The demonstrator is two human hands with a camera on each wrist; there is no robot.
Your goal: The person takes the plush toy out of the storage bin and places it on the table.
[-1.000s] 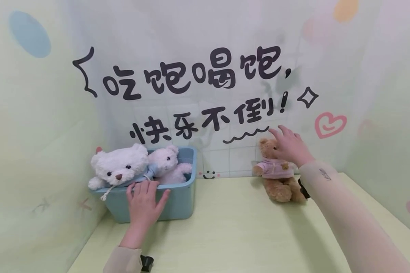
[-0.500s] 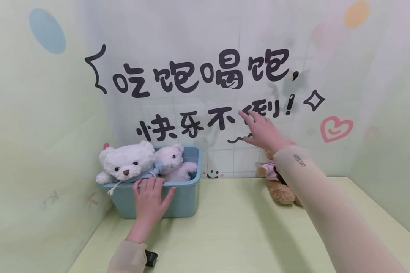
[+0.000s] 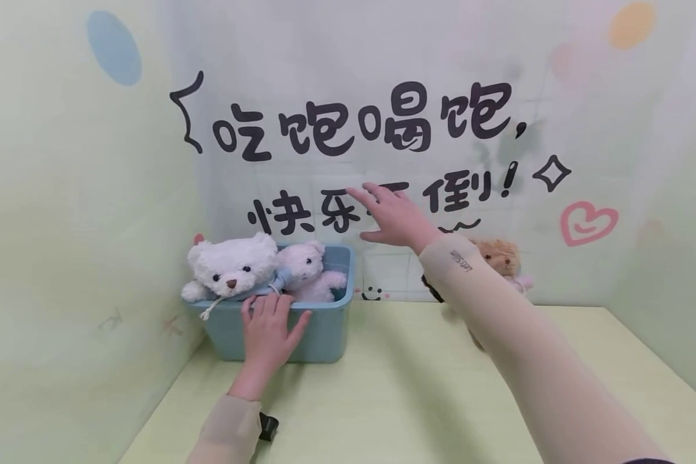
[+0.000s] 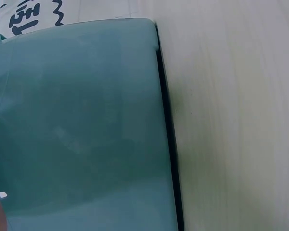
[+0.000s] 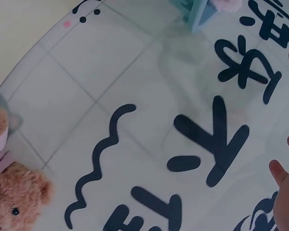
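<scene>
Blue bin (image 3: 325, 338) at the back-left corner of the surface (image 3: 359, 393). White bear (image 3: 229, 261) in its left side, head above the rim. Left hand (image 3: 271, 327): fingers hooked over front rim, thumb out along the outer wall. Pink bear (image 3: 304, 274) right of white one, same bin. Right hand (image 3: 397, 216) spread in midair, between bin and brown bear (image 3: 501, 252). That bear's near the back edge, toward right corner, partly behind the right sleeve (image 3: 510, 335).

Blue bin (image 3: 323, 334) & brn bear (image 3: 500, 255) on pale tbl (image 3: 359, 412).
</scene>
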